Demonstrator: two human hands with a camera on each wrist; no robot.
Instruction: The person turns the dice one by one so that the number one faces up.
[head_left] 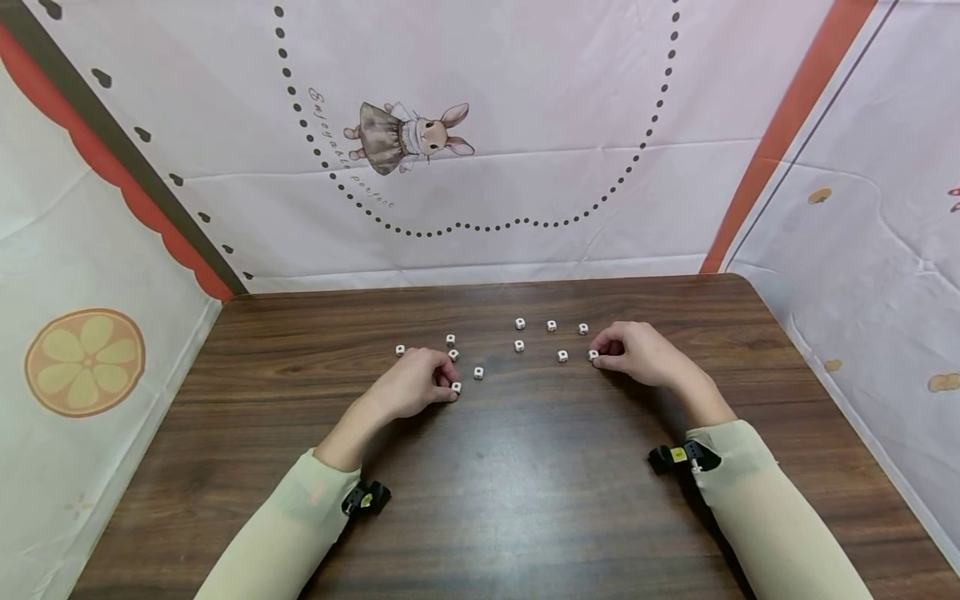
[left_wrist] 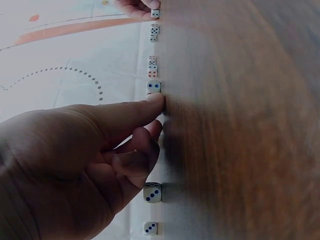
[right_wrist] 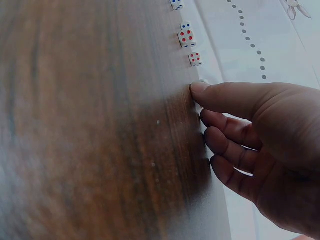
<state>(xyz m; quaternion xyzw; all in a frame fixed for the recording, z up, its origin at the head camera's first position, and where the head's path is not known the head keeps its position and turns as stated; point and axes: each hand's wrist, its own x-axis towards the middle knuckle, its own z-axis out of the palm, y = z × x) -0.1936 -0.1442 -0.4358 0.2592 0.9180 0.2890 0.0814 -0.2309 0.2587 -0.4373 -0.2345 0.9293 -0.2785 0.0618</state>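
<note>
My left hand point(head_left: 408, 385) pinches a small white die point(head_left: 456, 387) between thumb and fingers at the tabletop. Just right of it sits another die point(head_left: 478, 373), and a third die point(head_left: 453, 355) lies behind the fingers. Further right, my right hand point(head_left: 641, 352) has thumb and fingertips on a die point(head_left: 593, 355), pinching it. The right thumb point(right_wrist: 225, 95) mostly hides that die in the right wrist view. Near the right hand are a die point(head_left: 583, 329) behind and a die point(head_left: 562, 357) to the left. Blue and red pips show in the wrist views.
More dice stand about the back half of the brown wooden table point(head_left: 487, 483), including a die point(head_left: 401, 350) beyond the left hand and a die point(head_left: 521, 323) at centre back. A white printed cloth point(head_left: 540, 100) hangs behind the table and along both sides.
</note>
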